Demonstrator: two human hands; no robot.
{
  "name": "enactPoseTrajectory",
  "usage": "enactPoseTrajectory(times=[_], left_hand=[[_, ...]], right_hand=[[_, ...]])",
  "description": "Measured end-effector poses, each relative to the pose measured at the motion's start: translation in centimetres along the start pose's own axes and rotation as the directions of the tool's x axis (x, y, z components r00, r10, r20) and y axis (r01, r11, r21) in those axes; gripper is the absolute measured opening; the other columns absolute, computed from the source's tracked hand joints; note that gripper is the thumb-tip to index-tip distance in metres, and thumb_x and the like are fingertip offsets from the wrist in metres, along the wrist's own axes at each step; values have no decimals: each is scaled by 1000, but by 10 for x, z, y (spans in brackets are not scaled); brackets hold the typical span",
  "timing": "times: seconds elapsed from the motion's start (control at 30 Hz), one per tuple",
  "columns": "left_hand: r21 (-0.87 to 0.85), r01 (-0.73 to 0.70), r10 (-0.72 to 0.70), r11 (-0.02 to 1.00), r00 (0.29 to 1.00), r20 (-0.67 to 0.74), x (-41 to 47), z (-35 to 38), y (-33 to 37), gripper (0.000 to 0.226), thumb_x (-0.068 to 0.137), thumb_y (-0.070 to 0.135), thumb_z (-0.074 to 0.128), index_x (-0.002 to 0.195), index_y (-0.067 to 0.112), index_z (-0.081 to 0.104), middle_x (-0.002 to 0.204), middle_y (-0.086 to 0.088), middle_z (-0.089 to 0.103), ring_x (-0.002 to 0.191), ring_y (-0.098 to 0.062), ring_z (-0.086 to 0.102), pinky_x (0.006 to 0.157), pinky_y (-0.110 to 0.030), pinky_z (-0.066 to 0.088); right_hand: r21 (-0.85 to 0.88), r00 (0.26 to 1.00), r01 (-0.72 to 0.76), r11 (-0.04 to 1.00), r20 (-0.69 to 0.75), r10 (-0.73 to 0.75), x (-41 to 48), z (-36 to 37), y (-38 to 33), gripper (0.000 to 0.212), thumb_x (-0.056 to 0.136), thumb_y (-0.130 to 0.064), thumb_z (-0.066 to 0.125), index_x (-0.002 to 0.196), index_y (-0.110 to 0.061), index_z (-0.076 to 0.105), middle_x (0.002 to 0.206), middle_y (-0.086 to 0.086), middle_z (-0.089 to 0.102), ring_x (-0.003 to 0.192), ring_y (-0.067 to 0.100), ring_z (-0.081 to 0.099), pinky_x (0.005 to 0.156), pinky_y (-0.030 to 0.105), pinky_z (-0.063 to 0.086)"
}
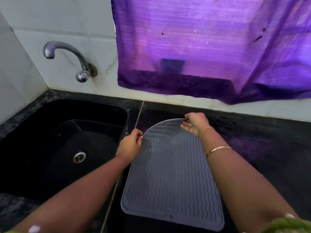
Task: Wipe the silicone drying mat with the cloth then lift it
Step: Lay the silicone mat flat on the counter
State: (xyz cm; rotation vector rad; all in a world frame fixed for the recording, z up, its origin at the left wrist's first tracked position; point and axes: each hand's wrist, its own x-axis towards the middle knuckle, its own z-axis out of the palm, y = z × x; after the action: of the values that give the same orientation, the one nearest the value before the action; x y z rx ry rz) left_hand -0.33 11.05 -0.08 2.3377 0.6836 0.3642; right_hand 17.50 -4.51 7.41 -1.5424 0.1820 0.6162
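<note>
Silicone drying mat (170, 174) lies on the dark desk (269, 140) beside the sink (50, 115), far edge peeled up, near end flat, left grip (131, 143) pinching its far-left corner, right grip (195, 123) pinching its far-right corner, no cloth in view, so wiping looks done and the lift barely begun.
</note>
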Motion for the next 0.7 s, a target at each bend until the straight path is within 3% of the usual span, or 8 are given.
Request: enactPoseTrajectory(times=[0.1, 0.23, 0.37, 0.5, 0.6, 0.7], left_hand=[[-72, 64, -61, 995, 997, 47, 5, 1, -8, 36, 96, 20, 52, 131, 17, 46, 124, 0, 61, 111, -17, 60, 91, -31, 48], [-39, 65, -61, 997, 994, 89, -3, 0, -23, 44, 94, 19, 56, 136, 20, 43, 137, 1, 52, 123, -14, 52, 101, -34, 45], [87, -3, -7, 996, 993, 119, -8, -11, -35, 25, 94, 15, 53, 118, 19, 60, 122, 2, 58, 105, -10, 58, 88, -25, 49], [94, 0, -10, 996, 994, 110, -8, -12, -36, 23, 94, 13, 53, 114, 16, 63, 118, 1, 61, 101, -11, 59, 85, -24, 49], [50, -26, 20, 998, 993, 120, -9, 0, -22, 21, 94, 14, 53, 113, 15, 62, 117, 2, 62, 101, -11, 60, 82, -20, 46], [53, -99, 89, 994, 981, 175, -12, 19, -3, 24, 93, 13, 53, 116, 12, 62, 118, -2, 63, 103, -17, 61, 87, -24, 46]], right_hand=[[-1, 999, -15, 1000, 38, 15, 11, 22, 0, 26, 92, 3, 43, 118, 3, 45, 127, 21, 50, 114, 34, 56, 84, 37, 52], [-76, 997, -40, 996, 68, 46, 20, 43, 8, 41, 88, 4, 44, 129, 6, 42, 131, 22, 48, 117, 34, 54, 94, 40, 49], [-119, 992, -41, 992, 114, 55, 21, 57, 16, 44, 89, 2, 45, 133, 1, 39, 127, 13, 46, 119, 31, 51, 98, 38, 47], [-210, 993, 23, 977, 119, 2, 20, 59, 26, 52, 91, 1, 47, 140, -5, 35, 128, 13, 49, 115, 29, 55, 99, 38, 48], [-455, 986, 161, 876, 44, -159, 17, 50, 40, 42, 87, -5, 51, 128, -10, 51, 117, 11, 60, 102, 26, 61, 95, 39, 50], [-558, 962, 223, 799, -9, -275, 2, 33, 51, 31, 82, -5, 53, 110, -9, 64, 106, 15, 67, 90, 26, 63, 83, 34, 51]])
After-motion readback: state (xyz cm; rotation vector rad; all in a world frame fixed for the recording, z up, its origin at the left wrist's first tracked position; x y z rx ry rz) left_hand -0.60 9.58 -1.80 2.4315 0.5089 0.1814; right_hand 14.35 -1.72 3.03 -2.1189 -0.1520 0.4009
